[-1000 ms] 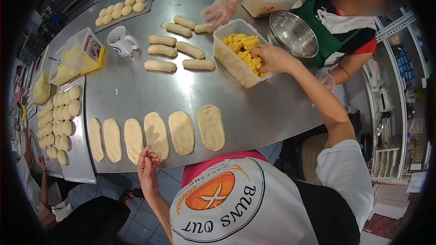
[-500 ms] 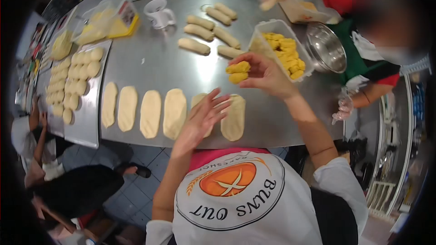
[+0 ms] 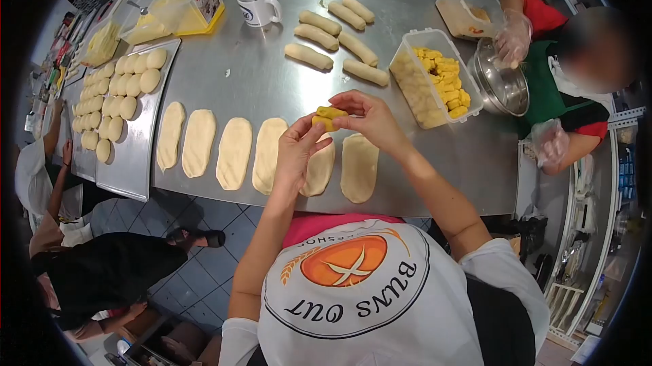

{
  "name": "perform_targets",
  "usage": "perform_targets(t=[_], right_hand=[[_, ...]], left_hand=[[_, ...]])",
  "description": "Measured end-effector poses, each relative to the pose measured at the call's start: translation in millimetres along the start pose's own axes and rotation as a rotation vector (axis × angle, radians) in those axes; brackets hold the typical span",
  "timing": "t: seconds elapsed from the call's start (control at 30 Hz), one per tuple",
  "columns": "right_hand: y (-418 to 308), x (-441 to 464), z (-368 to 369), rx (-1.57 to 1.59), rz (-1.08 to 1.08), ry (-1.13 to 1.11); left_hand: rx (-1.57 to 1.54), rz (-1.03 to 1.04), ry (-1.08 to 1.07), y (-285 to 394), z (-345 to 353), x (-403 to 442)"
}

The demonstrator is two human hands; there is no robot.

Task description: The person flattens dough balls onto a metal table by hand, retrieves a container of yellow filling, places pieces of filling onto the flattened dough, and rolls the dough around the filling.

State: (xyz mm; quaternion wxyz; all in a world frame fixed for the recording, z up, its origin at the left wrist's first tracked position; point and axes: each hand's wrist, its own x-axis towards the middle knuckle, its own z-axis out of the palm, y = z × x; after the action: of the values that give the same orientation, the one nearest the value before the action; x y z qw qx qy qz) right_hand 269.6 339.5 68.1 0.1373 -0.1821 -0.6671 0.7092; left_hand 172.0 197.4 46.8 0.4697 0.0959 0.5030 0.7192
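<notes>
1. A clear plastic tub (image 3: 411, 98) stands on the worktop (image 3: 441, 169), right of centre, with lumpy yellow filling (image 3: 441, 79) inside, in short, thick pieces.
2. Beside it, a steel bowl (image 3: 502, 84) stands just to the right; how full it is cannot be told.
3. Beyond these, a second plastic tub (image 3: 456, 7) holds something pale orange, seen only in part.
4. On the far left, a clear container (image 3: 144, 29) with yellow contents has a utensil leaning in it. A white mug (image 3: 257, 7) stands farther right, its handle turned right; its contents are too unclear to tell.
5. The left hand (image 3: 296, 151) reaches up from below, thumb and fingers pinching the near left side of a yellow filling portion (image 3: 329, 120).
6. The right hand (image 3: 372, 121) comes in from the right, palm inward and fingers curved, grasping the same portion from the other side.
7. The portion is in both hands, above the worktop, at the far ends of the two rightmost of six flattened dough pieces (image 3: 233, 154).
8. Across the worktop, a co-worker's gloved hand (image 3: 513, 37) is at the bowl's far rim; whether it grips anything cannot be told.
</notes>
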Motion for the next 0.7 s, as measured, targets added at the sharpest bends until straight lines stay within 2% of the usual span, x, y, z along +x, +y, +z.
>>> perform_targets(t=[0.13,0.23,0.33,0.43,0.53,0.67,0.7], right_hand=[[8,-3,-5,0.139,0.156,-0.037],[10,-6,-7,0.118,0.165,-0.009],[5,-12,-16,-0.049,0.112,0.132],[7,-46,-20,-0.208,0.216,-0.005],[22,-80,-16,-0.517,0.017,-0.079],[46,-62,-31,-0.617,-0.19,0.327],[53,-54,-34,-0.654,-0.221,0.348]], left_hand=[[0.084,-0.017,-0.029,-3,-5,0],[0.093,-0.025,-0.035,-5,-4,0],[0.116,-0.008,-0.032,-5,-8,0],[0.14,0.043,0.016,-5,-30,0],[0.112,0.041,0.015,3,-46,-4],[0.085,0.046,-0.024,1,-33,-6],[0.078,0.049,-0.038,3,-29,-6]])
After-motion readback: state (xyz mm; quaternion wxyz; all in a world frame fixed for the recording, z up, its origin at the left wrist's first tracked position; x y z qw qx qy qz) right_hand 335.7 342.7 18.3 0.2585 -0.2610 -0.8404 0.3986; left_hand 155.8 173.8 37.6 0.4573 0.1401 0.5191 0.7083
